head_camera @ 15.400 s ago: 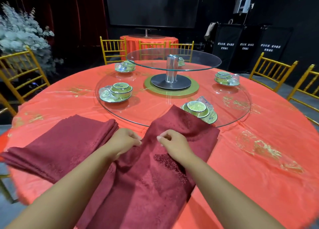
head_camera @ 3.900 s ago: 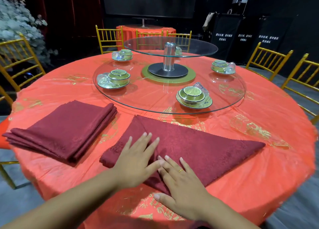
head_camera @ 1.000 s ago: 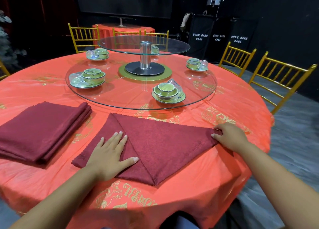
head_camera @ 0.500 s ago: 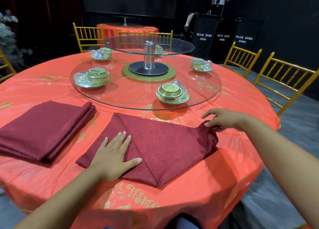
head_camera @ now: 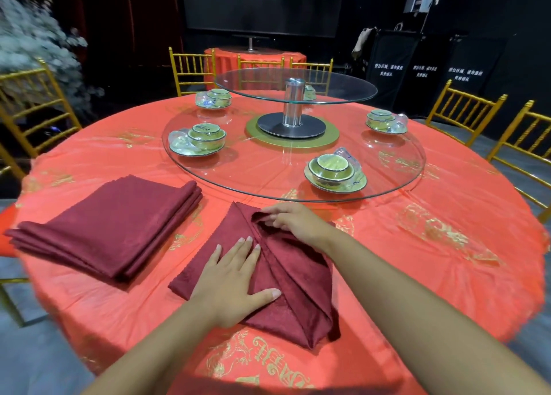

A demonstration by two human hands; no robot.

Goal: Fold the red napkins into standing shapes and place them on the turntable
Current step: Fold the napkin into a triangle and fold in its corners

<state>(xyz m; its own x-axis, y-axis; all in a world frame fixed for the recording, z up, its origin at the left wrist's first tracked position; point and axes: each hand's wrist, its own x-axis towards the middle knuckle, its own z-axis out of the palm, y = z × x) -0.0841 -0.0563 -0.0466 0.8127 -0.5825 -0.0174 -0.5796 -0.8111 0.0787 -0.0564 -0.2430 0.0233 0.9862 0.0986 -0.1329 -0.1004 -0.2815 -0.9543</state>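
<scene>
Part-folded red napkin (head_camera: 298,278) lies lower centre of frame on table (head_camera: 447,260), just below turntable (head_camera: 268,171) rim. L hand (head_camera: 235,281) flat, fingers straight, pressing napkin's left half. R hand (head_camera: 293,220) pinches folded-over corner at napkin's top. Napkin stack (head_camera: 113,224) centre left.

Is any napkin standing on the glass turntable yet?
No: the turntable holds only bowl sets, and the napkin being folded lies on the tablecloth under the left hand.
</scene>
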